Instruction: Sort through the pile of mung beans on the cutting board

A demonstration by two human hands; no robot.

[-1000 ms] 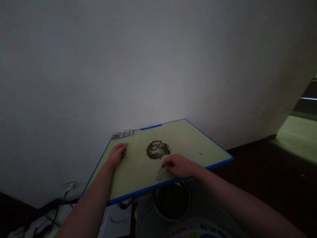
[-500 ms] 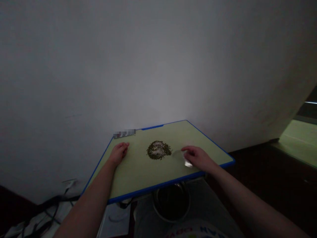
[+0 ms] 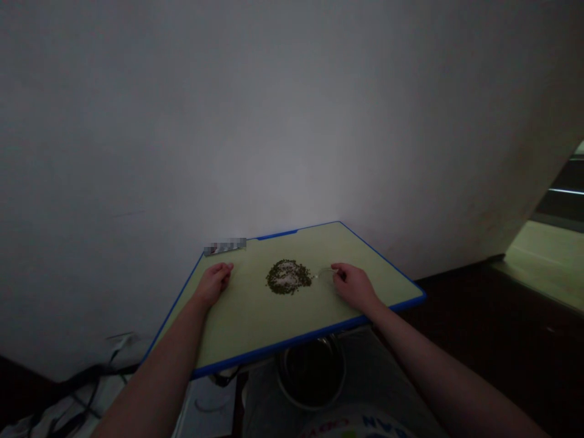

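A pale green board with a blue rim [image 3: 255, 316] lies tilted in front of me in dim light. A small heap of dark green grains with white ones in the middle [image 3: 288, 277] sits near its centre. My left hand [image 3: 213, 282] rests on the board near its left edge, fingers curled and loosely apart, holding nothing. My right hand [image 3: 354, 285] lies just right of the heap, pinching a small clear spoon-like thing [image 3: 325, 274] whose tip points at the grains.
A round metal bowl [image 3: 311, 371] stands below the board's near edge, by my lap. Dark cables [image 3: 86, 383] trail on the floor at the lower left. A plain wall fills the background. A dark floor and a lit ledge [image 3: 547, 255] lie to the right.
My right hand moved from the board's near edge, over the bowl, up and right to beside the heap, carrying the clear thing. My left hand stayed put.
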